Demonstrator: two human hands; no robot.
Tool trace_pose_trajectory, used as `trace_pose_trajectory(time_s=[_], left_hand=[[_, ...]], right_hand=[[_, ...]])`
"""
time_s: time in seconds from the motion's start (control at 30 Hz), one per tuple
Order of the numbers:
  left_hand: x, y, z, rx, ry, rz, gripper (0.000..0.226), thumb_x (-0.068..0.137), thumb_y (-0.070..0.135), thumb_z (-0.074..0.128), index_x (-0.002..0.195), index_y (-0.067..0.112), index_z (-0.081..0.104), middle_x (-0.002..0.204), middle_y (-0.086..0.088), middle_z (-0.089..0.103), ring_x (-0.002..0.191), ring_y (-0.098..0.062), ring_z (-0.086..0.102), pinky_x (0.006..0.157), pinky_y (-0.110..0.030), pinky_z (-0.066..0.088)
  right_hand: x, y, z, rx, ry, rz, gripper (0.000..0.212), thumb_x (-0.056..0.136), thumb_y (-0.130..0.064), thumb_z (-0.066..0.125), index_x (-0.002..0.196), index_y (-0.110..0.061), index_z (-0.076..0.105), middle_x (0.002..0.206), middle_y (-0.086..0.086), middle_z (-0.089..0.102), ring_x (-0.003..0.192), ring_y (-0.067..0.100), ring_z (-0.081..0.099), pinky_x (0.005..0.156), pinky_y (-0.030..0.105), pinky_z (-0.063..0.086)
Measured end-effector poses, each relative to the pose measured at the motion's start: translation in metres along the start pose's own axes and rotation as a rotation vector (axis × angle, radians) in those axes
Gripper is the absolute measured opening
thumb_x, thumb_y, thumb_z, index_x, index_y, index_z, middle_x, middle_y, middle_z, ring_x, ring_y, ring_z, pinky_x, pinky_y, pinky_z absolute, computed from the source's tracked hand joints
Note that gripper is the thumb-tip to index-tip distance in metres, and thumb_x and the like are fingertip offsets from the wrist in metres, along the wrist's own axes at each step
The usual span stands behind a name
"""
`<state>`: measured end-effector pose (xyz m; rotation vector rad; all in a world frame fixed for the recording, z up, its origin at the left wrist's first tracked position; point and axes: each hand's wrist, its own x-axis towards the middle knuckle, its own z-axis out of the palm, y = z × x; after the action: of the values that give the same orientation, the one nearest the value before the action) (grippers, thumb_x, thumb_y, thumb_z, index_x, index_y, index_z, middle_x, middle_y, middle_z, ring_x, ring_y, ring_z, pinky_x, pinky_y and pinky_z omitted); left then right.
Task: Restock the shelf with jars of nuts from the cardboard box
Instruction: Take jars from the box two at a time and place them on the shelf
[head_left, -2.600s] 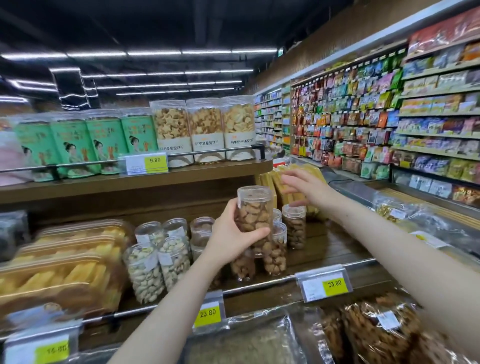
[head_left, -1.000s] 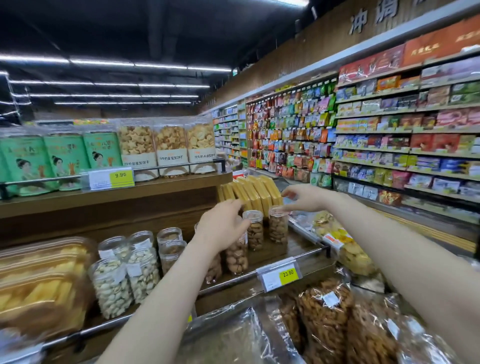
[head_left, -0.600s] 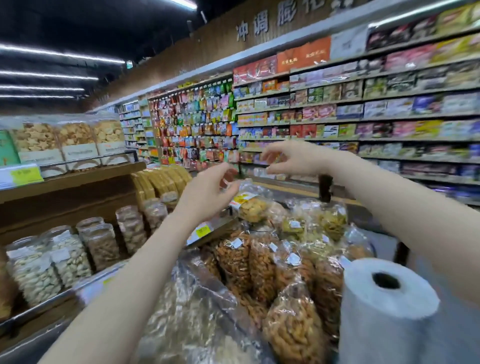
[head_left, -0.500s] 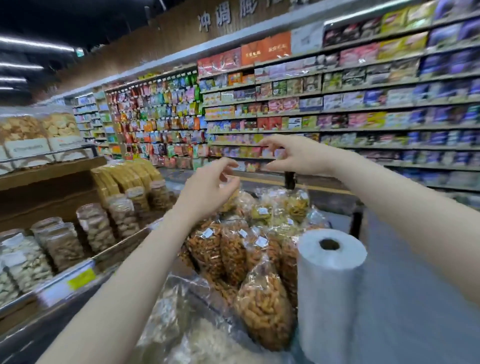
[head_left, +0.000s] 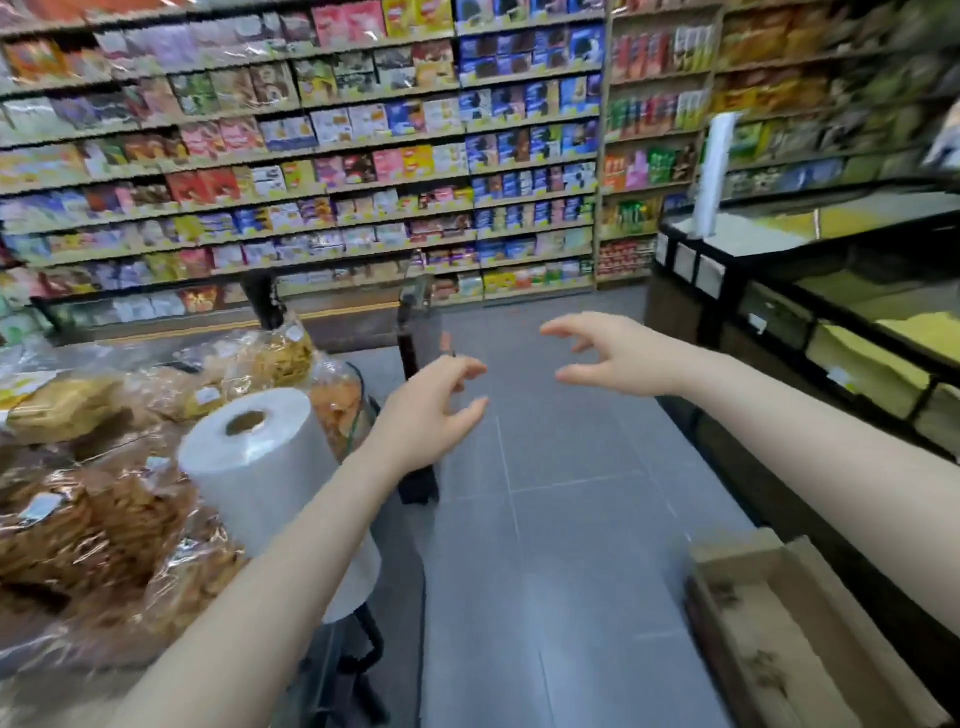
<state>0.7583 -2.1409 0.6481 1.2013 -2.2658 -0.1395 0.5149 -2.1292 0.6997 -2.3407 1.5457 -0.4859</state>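
Note:
A brown cardboard box (head_left: 789, 629) lies on the grey floor at the lower right; no jar shows inside the part I can see. My left hand (head_left: 431, 410) hangs in mid-air over the aisle, fingers loosely spread, holding nothing. My right hand (head_left: 608, 353) floats beside it to the right, fingers loosely curled and empty. Both hands are well above and to the left of the box. The shelf with the nut jars is out of view.
Bagged snacks (head_left: 93, 514) fill a display at the left, with a white roll of plastic bags (head_left: 270, 467) on a stand at its corner. A dark counter with bins (head_left: 831, 332) runs along the right. Stocked wall shelves (head_left: 363, 156) stand across the grey aisle floor (head_left: 561, 519).
My left hand set the jar on the shelf and let go. The view then swung right, away from the jar shelf toward the aisle and the cardboard box; both empty hands moved with it.

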Motion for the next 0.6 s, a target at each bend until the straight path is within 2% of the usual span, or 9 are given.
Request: trace_pose_trajectory(time_s=[0.1, 0.3, 0.4, 0.47, 0.53, 0.6], left_hand=[[0.026, 0.02, 0.062, -0.055, -0.063, 0.015, 0.036, 0.09, 0.029, 0.057, 0.125, 0.021, 0.052, 0.121, 0.005, 0.057, 0.105, -0.01, 0.056, 0.091, -0.031, 0.045], [0.09, 0.08, 0.204, -0.187, -0.206, 0.023, 0.035, 0.088, 0.024, 0.06, 0.122, 0.017, 0.055, 0.118, 0.002, 0.059, 0.095, -0.009, 0.056, 0.085, -0.029, 0.045], [0.123, 0.114, 0.278, -0.27, -0.317, -0.011, 0.041, 0.084, 0.032, 0.056, 0.121, 0.015, 0.056, 0.113, 0.001, 0.06, 0.091, -0.009, 0.055, 0.081, -0.026, 0.044], [0.137, 0.135, 0.325, -0.322, -0.401, -0.033, 0.046, 0.079, 0.036, 0.052, 0.12, 0.015, 0.057, 0.111, 0.0, 0.06, 0.091, -0.011, 0.057, 0.08, -0.026, 0.045], [0.149, 0.151, 0.368, -0.358, -0.479, -0.059, 0.046, 0.079, 0.036, 0.052, 0.12, 0.015, 0.057, 0.11, -0.001, 0.061, 0.092, -0.013, 0.058, 0.08, -0.028, 0.046], [0.158, 0.163, 0.406, -0.385, -0.529, -0.078, 0.048, 0.079, 0.036, 0.052, 0.122, 0.015, 0.057, 0.109, 0.0, 0.06, 0.092, -0.012, 0.057, 0.08, -0.028, 0.046]], right_hand=[[-0.04, 0.073, -0.001, -0.01, -0.015, 0.139, 0.055, 0.089, -0.035, 0.058, 0.139, -0.027, 0.038, 0.14, -0.002, 0.045, 0.116, 0.014, 0.052, 0.088, 0.02, 0.036], [-0.111, 0.229, 0.009, 0.098, -0.06, 0.394, 0.055, 0.088, -0.036, 0.059, 0.138, -0.026, 0.04, 0.137, 0.0, 0.047, 0.113, 0.016, 0.054, 0.096, 0.032, 0.044], [-0.141, 0.31, 0.019, 0.163, -0.087, 0.509, 0.055, 0.086, -0.035, 0.061, 0.136, -0.026, 0.041, 0.134, 0.003, 0.048, 0.111, 0.019, 0.056, 0.092, 0.032, 0.046], [-0.162, 0.359, 0.026, 0.178, -0.117, 0.594, 0.057, 0.085, -0.036, 0.062, 0.137, -0.025, 0.041, 0.133, 0.007, 0.049, 0.108, 0.021, 0.057, 0.095, 0.036, 0.046], [-0.181, 0.402, 0.033, 0.202, -0.125, 0.681, 0.057, 0.086, -0.035, 0.06, 0.137, -0.021, 0.041, 0.133, 0.009, 0.049, 0.112, 0.022, 0.056, 0.096, 0.034, 0.044], [-0.197, 0.44, 0.042, 0.246, -0.132, 0.767, 0.057, 0.088, -0.034, 0.06, 0.139, -0.018, 0.04, 0.134, 0.01, 0.049, 0.121, 0.022, 0.051, 0.095, 0.027, 0.041]])
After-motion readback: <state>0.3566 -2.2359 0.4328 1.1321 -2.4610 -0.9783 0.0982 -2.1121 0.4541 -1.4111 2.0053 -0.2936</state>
